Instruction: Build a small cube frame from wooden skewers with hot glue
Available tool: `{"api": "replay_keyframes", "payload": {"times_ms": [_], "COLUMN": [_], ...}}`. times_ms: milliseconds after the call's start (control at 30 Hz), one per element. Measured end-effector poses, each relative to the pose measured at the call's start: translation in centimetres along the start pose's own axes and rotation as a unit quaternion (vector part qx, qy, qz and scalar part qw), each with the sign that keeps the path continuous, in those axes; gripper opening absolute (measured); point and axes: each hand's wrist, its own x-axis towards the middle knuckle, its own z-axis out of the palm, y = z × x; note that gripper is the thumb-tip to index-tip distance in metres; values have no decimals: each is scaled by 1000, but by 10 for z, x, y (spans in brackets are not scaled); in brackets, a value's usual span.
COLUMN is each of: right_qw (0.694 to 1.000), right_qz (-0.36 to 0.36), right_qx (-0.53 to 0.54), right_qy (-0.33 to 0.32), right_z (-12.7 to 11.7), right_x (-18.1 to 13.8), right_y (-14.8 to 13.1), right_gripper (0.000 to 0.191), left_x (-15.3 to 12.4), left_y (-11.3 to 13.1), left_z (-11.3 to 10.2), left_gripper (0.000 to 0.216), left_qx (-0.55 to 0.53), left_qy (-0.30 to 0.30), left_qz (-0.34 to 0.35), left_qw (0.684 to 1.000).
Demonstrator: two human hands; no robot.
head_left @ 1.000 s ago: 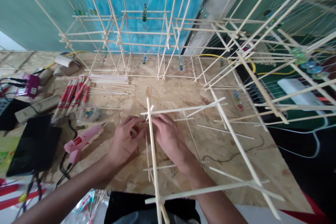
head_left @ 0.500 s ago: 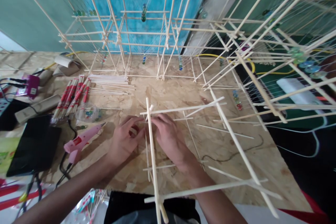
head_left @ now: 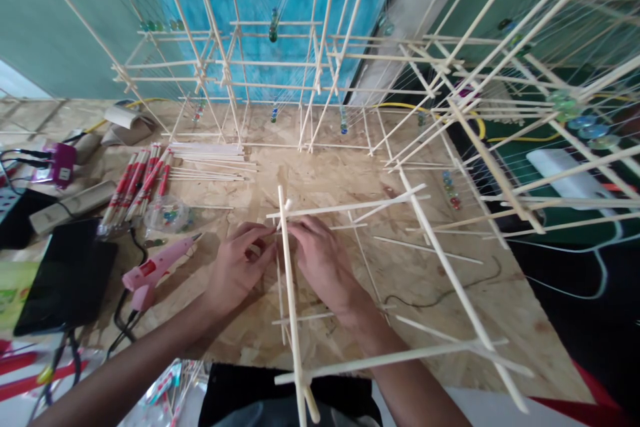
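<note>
A frame of thin bamboo sticks (head_left: 293, 293) stands on the chipboard bench (head_left: 320, 180), with long sticks crossing near its top. My left hand (head_left: 240, 260) curls at the crossing, fingertips pinched against the sticks. My right hand (head_left: 317, 260) sits just beyond the upright stick, its fingers wrapped at the same joint. Dried glue or a small pale piece may sit at the joint (head_left: 286, 208), though my fingers partly hide it. A pink hot glue gun (head_left: 147, 273) lies left of my left hand, untouched.
Red-wrapped chopstick bundles (head_left: 137, 183), loose sticks (head_left: 205, 150), a bag of marbles (head_left: 167, 215) and a black tablet (head_left: 65, 277) lie left. Large stick frames (head_left: 280, 60) with marbles on strings rise behind and right. Loose marbles (head_left: 451, 190) lie on the bench.
Both hands stay at the joint with only slight finger shifts. The whole view drifts a little.
</note>
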Motion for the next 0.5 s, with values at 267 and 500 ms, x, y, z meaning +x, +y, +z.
{"api": "replay_keyframes", "payload": {"times_ms": [267, 500], "right_qw": [1000, 1000], "right_qz": [0, 1], "right_qx": [3, 0], "right_qy": [2, -5], "right_z": [1, 0], "right_x": [0, 0], "right_y": [1, 0], "right_gripper": [45, 49], "left_x": [-15, -4], "left_y": [-1, 17], "left_z": [3, -10], "left_gripper": [53, 32], "left_qx": [-216, -408], "left_qy": [-31, -101], "left_qz": [-242, -370], "left_qw": [945, 829]}}
